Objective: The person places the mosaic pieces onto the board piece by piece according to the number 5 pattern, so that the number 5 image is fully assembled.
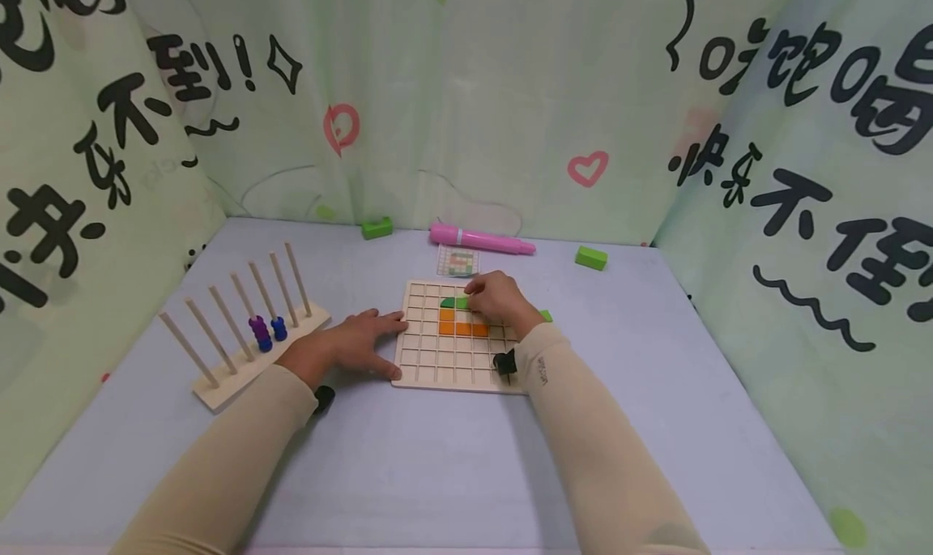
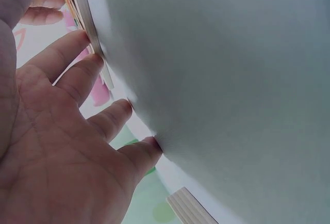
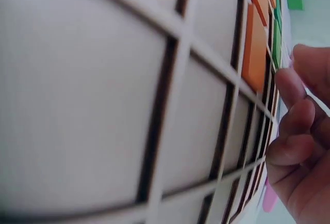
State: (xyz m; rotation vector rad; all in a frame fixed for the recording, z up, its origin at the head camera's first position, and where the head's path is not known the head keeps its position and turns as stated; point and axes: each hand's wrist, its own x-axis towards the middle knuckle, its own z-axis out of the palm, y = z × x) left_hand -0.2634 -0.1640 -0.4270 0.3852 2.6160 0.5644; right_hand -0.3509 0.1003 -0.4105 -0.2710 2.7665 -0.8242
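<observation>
A wooden grid board (image 1: 423,360) lies on the table with orange tiles (image 1: 446,322) and a dark green tile (image 1: 448,303) in its cells. Beside the dark one is a lighter green tile (image 1: 462,303). My right hand (image 1: 497,297) is over the board's far part, fingers curled, thumb and forefinger pinching at the end of that lighter tile; the hand hides part of it. My left hand (image 1: 360,343) has its fingers spread against the board's left edge. In the left wrist view two fingertips (image 2: 95,59) touch the board's side (image 2: 87,17).
To the left stands a wooden peg rack (image 1: 244,369) with purple and blue beads. Behind the board are a patterned card (image 1: 457,262) and a pink marker (image 1: 481,239). Green blocks (image 1: 377,228) lie at the back and on the right. Printed curtains enclose the table.
</observation>
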